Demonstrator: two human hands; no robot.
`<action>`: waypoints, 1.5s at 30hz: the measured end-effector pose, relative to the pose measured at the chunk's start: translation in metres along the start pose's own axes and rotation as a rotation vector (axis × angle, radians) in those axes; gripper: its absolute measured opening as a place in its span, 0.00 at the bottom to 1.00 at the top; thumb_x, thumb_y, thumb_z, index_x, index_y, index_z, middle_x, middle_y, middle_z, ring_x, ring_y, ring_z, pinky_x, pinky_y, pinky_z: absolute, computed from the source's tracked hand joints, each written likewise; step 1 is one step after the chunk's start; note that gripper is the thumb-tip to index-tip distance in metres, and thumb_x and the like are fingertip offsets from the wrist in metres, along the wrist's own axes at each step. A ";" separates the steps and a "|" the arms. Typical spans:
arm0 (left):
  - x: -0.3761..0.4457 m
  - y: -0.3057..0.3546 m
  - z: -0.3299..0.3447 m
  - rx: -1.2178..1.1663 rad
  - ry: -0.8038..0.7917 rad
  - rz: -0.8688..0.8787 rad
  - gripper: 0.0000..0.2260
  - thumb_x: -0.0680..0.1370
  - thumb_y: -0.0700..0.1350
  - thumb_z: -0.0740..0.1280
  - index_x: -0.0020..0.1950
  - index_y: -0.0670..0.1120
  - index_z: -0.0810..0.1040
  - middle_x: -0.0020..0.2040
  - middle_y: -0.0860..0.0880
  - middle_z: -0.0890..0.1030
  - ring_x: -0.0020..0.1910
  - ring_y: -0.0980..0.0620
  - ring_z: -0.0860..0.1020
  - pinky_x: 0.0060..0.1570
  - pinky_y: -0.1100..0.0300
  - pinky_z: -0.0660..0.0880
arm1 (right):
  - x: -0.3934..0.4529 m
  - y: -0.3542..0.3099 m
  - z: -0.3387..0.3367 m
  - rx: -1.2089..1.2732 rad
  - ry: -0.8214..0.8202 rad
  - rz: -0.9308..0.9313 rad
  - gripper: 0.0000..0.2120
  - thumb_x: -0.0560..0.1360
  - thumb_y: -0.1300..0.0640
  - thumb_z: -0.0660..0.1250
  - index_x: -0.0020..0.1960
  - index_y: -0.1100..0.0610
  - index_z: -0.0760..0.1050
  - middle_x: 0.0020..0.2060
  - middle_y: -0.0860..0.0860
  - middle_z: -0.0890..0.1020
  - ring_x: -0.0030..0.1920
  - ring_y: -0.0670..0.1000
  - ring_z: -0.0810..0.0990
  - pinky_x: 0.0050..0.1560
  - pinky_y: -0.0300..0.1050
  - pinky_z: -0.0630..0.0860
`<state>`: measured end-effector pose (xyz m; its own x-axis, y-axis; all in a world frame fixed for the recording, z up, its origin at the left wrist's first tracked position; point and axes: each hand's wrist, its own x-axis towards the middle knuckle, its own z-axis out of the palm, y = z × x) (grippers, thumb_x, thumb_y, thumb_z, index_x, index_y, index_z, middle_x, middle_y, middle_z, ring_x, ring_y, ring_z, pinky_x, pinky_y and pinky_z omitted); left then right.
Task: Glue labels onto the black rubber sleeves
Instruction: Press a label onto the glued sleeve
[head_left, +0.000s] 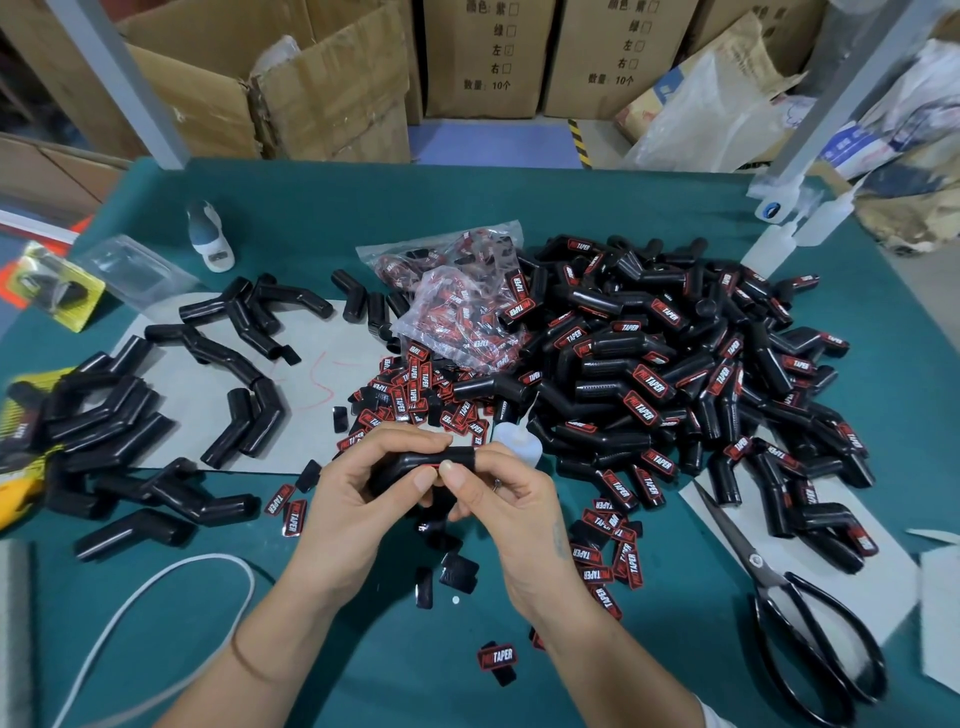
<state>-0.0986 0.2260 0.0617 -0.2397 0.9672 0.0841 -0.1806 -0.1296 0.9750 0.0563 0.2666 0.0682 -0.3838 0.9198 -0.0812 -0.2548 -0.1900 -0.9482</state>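
Observation:
Both hands hold one bent black rubber sleeve (426, 460) above the green table. My left hand (363, 488) grips its left part with curled fingers. My right hand (498, 499) pinches its right end, the thumb pressing on the near side beside the left thumb. Whether a label sits under the thumbs is hidden. Loose red-and-black labels (410, 395) lie scattered just beyond the hands and more labels (608, 551) lie at the right. A small white glue bottle (511, 439) stands behind my right hand. A large heap of labelled sleeves (675, 374) fills the right; plain sleeves (104, 415) lie at the left.
Plastic bags of labels (457, 306) sit mid-table. Black scissors (795, 597) lie at the right on a grey sheet. A white cord (156, 587) curves at lower left. A white-and-grey dispenser (208, 236) stands at far left, squeeze bottles (810, 223) at far right. Cardboard boxes (483, 57) line the back.

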 end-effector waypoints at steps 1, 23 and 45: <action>0.000 0.000 0.000 -0.008 0.001 -0.005 0.08 0.75 0.45 0.74 0.54 0.52 0.87 0.58 0.45 0.85 0.47 0.53 0.81 0.43 0.62 0.78 | 0.000 0.000 0.000 0.002 0.001 0.002 0.05 0.75 0.51 0.75 0.47 0.51 0.88 0.42 0.47 0.81 0.39 0.46 0.79 0.42 0.38 0.77; -0.001 -0.001 0.000 -0.044 0.008 -0.036 0.08 0.75 0.46 0.74 0.53 0.51 0.87 0.56 0.46 0.85 0.43 0.51 0.80 0.44 0.61 0.78 | 0.000 -0.001 0.001 -0.001 -0.003 -0.011 0.05 0.77 0.61 0.74 0.49 0.53 0.88 0.43 0.52 0.81 0.38 0.47 0.80 0.42 0.37 0.78; 0.000 -0.002 0.000 -0.003 0.005 -0.004 0.08 0.76 0.46 0.74 0.54 0.51 0.86 0.57 0.44 0.85 0.48 0.52 0.82 0.45 0.60 0.79 | 0.000 -0.004 0.001 -0.032 0.011 0.005 0.06 0.76 0.57 0.73 0.44 0.49 0.88 0.40 0.46 0.81 0.37 0.46 0.79 0.41 0.37 0.78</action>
<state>-0.0984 0.2261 0.0598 -0.2442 0.9665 0.0794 -0.1839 -0.1266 0.9747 0.0559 0.2673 0.0724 -0.3752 0.9226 -0.0891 -0.2241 -0.1836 -0.9571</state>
